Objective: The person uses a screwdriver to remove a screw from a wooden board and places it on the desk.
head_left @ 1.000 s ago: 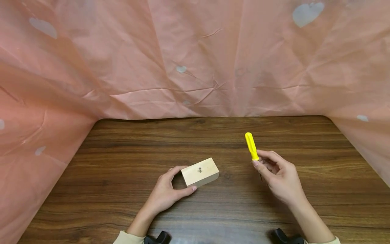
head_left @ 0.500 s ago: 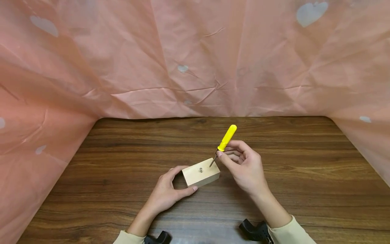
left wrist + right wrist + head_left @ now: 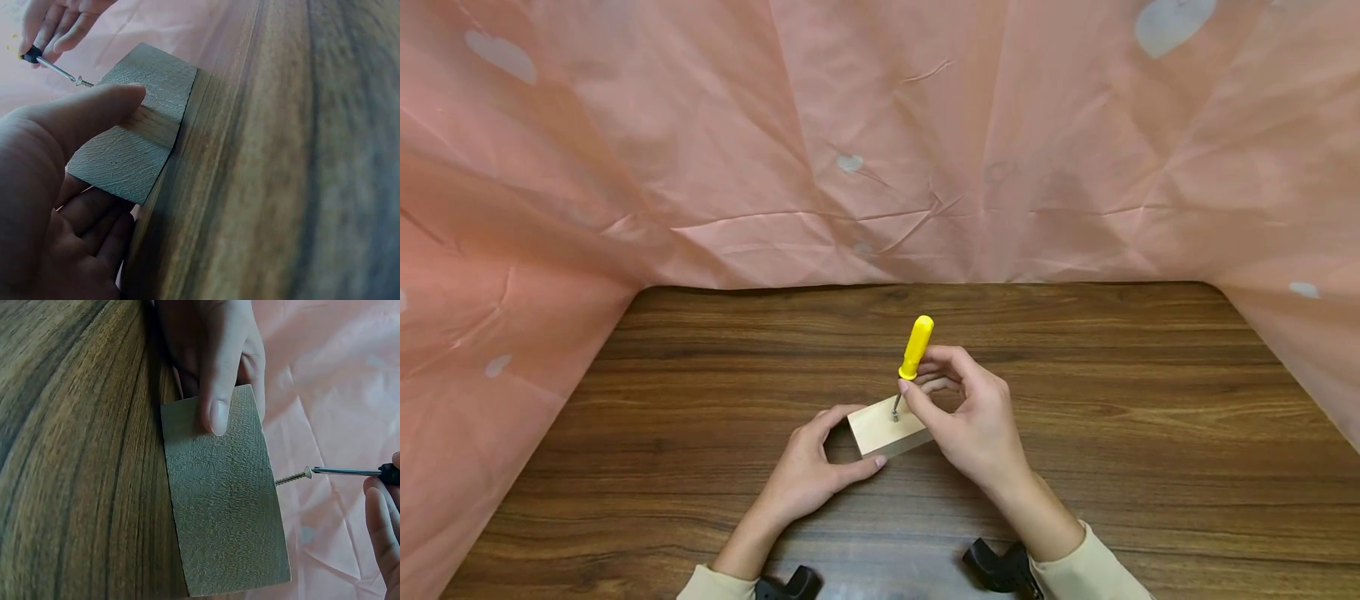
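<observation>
A pale wooden block [image 3: 874, 432] lies on the table, and my left hand [image 3: 808, 471] grips its left end, thumb on the near side and fingers behind. From the block's top face a screw [image 3: 294, 478] stands up, its threads partly exposed. My right hand [image 3: 977, 421] pinches a yellow-handled screwdriver [image 3: 917, 346] near the base of its handle. In the right wrist view the metal shaft [image 3: 347, 471] meets the screw head or sits right at it. The screwdriver leans slightly, with its handle up and away.
The dark wood-grain table [image 3: 737, 350] spreads around the block. Pink cloth [image 3: 880, 125] with pale hearts hangs behind the table and along its sides. Black wrist devices [image 3: 1000, 567] sit on both forearms.
My right hand has moved left with the screwdriver, bringing its tip from beside the block, across its top, to the screw. The left hand and block have stayed in place.
</observation>
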The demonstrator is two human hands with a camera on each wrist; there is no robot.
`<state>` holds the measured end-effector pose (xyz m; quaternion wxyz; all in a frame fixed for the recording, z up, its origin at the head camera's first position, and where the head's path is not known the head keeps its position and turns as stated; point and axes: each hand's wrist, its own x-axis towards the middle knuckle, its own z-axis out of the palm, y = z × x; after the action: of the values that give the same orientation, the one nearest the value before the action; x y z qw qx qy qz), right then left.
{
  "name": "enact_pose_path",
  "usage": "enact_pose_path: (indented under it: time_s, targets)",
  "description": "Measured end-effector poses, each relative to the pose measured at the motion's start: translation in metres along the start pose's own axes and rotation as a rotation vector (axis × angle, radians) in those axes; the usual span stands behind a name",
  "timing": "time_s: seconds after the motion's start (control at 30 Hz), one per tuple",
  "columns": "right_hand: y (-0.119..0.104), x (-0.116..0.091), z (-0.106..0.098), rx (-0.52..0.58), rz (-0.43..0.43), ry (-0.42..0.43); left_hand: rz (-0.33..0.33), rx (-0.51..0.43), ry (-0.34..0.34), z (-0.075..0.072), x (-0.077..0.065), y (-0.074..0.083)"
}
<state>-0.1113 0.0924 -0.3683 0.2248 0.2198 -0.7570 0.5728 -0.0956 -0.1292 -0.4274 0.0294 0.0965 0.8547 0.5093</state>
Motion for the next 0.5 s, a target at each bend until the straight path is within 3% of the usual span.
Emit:
enact_pose_path:
  time_s: [0.23, 0.5]
  targets:
    - [-0.0013, 0.0014, 0.0021, -0.106, -0.157, -0.031, 0.003, 0.006, 0.003, -0.0006, 0.0001, 0.0013]
    - [-0.0067, 0.0024, 0.0047, -0.148, -0.123, -0.068, -0.007, 0.001, 0.000, -0.0006, -0.0009, 0.0009]
